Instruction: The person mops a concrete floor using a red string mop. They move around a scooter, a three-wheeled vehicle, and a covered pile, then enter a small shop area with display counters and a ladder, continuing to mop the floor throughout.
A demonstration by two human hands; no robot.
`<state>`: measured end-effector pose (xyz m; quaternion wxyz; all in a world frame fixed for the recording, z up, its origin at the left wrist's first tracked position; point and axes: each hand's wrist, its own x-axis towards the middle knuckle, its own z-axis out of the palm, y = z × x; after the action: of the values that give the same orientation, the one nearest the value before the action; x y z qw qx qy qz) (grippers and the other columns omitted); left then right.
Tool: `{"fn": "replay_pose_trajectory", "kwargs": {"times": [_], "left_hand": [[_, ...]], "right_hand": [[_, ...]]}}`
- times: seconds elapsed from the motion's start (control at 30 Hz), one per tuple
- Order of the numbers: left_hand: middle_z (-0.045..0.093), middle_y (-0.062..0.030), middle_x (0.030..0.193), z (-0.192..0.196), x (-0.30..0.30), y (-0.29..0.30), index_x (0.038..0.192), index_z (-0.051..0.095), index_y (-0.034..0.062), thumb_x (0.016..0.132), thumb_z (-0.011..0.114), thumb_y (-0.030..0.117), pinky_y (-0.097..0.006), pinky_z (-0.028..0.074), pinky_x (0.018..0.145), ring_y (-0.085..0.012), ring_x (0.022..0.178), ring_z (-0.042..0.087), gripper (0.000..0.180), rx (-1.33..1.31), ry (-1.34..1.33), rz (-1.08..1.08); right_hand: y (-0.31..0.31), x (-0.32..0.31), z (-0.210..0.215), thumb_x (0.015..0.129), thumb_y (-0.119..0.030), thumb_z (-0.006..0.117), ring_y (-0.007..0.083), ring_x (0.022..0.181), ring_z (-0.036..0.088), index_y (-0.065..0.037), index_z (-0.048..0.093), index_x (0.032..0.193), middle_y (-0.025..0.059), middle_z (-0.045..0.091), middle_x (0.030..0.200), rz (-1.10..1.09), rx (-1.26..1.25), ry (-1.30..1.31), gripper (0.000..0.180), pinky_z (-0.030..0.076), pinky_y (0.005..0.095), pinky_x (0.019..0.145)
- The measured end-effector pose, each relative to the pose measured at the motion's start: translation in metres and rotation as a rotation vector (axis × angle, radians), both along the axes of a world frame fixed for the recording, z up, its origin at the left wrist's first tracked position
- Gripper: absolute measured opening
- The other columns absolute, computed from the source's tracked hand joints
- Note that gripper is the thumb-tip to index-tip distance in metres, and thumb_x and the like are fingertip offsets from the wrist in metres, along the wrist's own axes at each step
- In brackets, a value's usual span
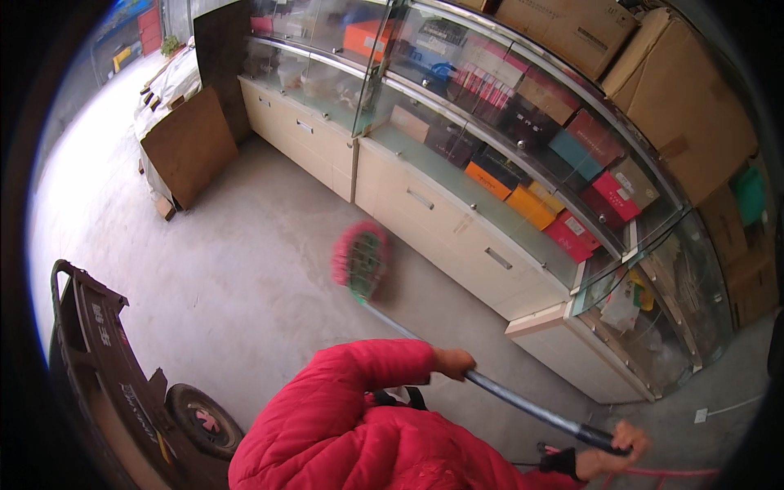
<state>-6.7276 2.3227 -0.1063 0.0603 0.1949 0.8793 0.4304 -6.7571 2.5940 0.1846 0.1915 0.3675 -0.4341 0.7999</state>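
A flat mop with a pink shaggy head (359, 257) and green frame lies on the concrete floor, close to the front of the cabinets. Its grey pole (523, 400) slants from the head down to the lower right, passing in front of my red padded jacket. My left hand (454, 363) is closed around the middle of the pole. At the black end grip of the pole, my right hand (612, 452) is wrapped round it. The mop head looks slightly blurred.
Glass display cases (490, 98) with boxed goods stand on pale drawer cabinets (433, 196) along the right. Cardboard boxes (686, 106) are stacked behind. A dark cart with a wheel (204, 420) stands at lower left. A brown board (192, 147) leans against a covered pile at the far left.
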Motion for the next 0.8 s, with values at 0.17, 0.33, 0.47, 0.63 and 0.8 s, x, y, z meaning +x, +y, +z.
{"fn": "replay_pose_trajectory", "kwargs": {"times": [0.17, 0.33, 0.47, 0.63, 0.8], "left_hand": [[0.058, -0.0144, 0.07, 0.014, -0.071, 0.107, 0.075, 0.058, 0.0045, 0.056, 0.069, 0.018, -0.04, 0.043, 0.064, -0.0304, 0.069, 0.056, 0.026, 0.059, 0.092, -0.377], [0.057, -0.0135, 0.07, -0.011, -0.092, 0.156, 0.073, 0.056, 0.0053, 0.057, 0.067, 0.018, -0.04, 0.042, 0.063, -0.0302, 0.068, 0.055, 0.023, 0.12, 0.075, -0.384], [0.057, -0.0134, 0.07, -0.021, -0.1, 0.145, 0.073, 0.057, 0.0055, 0.056, 0.067, 0.018, -0.04, 0.043, 0.062, -0.0302, 0.067, 0.055, 0.023, 0.086, 0.036, -0.265], [0.055, -0.015, 0.069, -0.013, -0.093, 0.102, 0.073, 0.053, 0.0052, 0.063, 0.064, 0.018, -0.041, 0.042, 0.061, -0.0338, 0.068, 0.054, 0.019, 0.119, 0.064, -0.095], [0.055, -0.0154, 0.068, -0.017, -0.064, 0.053, 0.073, 0.053, 0.0069, 0.067, 0.059, 0.017, -0.043, 0.041, 0.059, -0.0352, 0.066, 0.054, 0.013, 0.107, 0.045, 0.128]], "right_hand": [[0.032, 0.005, 0.034, 0.083, -0.021, 0.037, 0.0103, 0.038, 0.031, -0.01, 0.033, 0.061, 0.0001, 0.031, 0.047, -0.94, 0.049, 0.273, 0.025, 0.027, 0.023, 0.039], [0.056, 0.005, 0.031, 0.079, -0.015, 0.036, 0.011, 0.037, 0.031, -0.009, 0.032, 0.061, 0.0002, 0.03, 0.044, -0.78, 0.089, 0.236, 0.02, 0.027, 0.0242, 0.037], [0.058, -0.017, 0.025, 0.08, -0.016, 0.038, 0.0111, 0.038, 0.031, -0.009, 0.036, 0.062, 0.0006, 0.031, 0.047, -0.747, 0.357, 0.432, 0.019, 0.028, 0.0245, 0.038], [0.028, -0.029, 0.014, 0.076, -0.019, 0.046, 0.0146, 0.042, 0.034, -0.009, 0.04, 0.064, 0.0033, 0.034, 0.051, -0.651, -0.007, 0.181, 0.017, 0.032, 0.0294, 0.043], [-0.019, -0.041, 0.002, 0.074, -0.014, 0.046, 0.0152, 0.042, 0.034, -0.008, 0.038, 0.066, 0.0038, 0.033, 0.05, -0.364, -0.098, 0.166, 0.013, 0.033, 0.0306, 0.042]]}}
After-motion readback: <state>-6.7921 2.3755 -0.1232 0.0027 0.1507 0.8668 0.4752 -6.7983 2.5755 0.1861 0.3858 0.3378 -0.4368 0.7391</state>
